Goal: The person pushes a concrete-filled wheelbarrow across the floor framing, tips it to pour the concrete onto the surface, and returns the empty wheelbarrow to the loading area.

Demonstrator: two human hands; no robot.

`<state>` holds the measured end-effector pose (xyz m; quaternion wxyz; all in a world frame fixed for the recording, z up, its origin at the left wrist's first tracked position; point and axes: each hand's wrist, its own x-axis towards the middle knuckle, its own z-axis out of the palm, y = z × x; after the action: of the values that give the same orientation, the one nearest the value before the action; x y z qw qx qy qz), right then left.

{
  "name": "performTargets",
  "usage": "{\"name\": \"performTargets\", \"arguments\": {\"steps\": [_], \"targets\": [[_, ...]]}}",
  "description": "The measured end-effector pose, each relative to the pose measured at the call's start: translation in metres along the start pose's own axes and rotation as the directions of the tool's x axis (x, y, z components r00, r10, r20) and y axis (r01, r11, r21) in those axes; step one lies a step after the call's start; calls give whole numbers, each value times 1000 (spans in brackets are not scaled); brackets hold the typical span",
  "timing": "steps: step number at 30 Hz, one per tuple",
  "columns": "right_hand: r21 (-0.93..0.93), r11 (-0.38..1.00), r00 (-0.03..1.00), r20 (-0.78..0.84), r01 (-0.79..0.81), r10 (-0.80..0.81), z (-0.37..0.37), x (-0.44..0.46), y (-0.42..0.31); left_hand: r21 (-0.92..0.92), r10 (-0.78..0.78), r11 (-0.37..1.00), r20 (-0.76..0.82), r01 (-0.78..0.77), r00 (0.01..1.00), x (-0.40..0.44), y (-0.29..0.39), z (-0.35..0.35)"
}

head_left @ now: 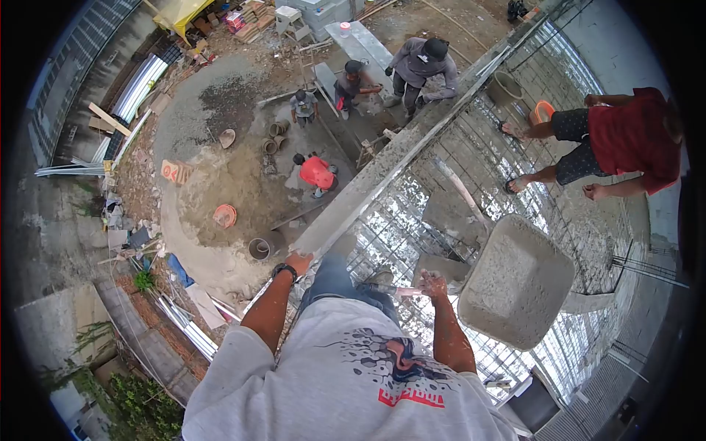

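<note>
"Left hand [299, 263], head view?"
"On the concrete beam [353, 198], grip unclear."
"Right hand [434, 285]?"
"Curled by a pale handle [409, 292]; can't tell if grasping."
"Tub [518, 283]?"
"Just right of that hand, the nearer; long axis roughly forward."

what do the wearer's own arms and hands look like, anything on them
Short, light grey T-shirt sleeves leave both forearms uncovered. The left hand is ungloved, with a dark watch-like band at its wrist. The right hand is ungloved too, apparently smudged with pale residue.

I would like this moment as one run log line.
left hand: at ledge | right hand: by handle, grip unclear | tub: beside right hand | co-worker in dark red: standing beyond tub
</note>
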<state>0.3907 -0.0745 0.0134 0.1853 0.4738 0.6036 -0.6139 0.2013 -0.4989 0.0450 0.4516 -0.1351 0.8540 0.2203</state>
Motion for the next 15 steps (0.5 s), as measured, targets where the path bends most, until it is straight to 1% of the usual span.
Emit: {"name": "performTargets", "arguments": {"steps": [1, 2, 5, 8, 11, 12, 15], "targets": [[-6, 1000, 1000, 4, 21, -21, -2, 4, 3, -3, 9, 1000, 19, -9, 1000, 7, -11, 12], [-114, 993, 1000, -20, -13, 10, -6, 9, 7, -8, 16, 1000, 36, -16, 999, 14, -22, 24], [0, 997, 997, 1, 77, -77, -7, -3, 8, -79, 18, 997, 34, -15, 999, 26, -45, 48], [38, 998, 997, 70, -45, 42, -15, -13, 15, -62, 7, 998, -25, -9, 1000, 1, -34, 40], [31, 997, 992, 106, -77, 73, -34, 4, 59, -19, 24, 999, -104, -26, 994, 10, -47, 47], [77, 988, 988, 88, -132, 125, -34, -5, 55, 39, 51, 998, -228, -44, 972, 1, -43, 50], [24, 986, 987, 5, -163, 163, -38, -23, 49, -66, -7, 998, -231, -8, 973, 39, -75, 79]]}}
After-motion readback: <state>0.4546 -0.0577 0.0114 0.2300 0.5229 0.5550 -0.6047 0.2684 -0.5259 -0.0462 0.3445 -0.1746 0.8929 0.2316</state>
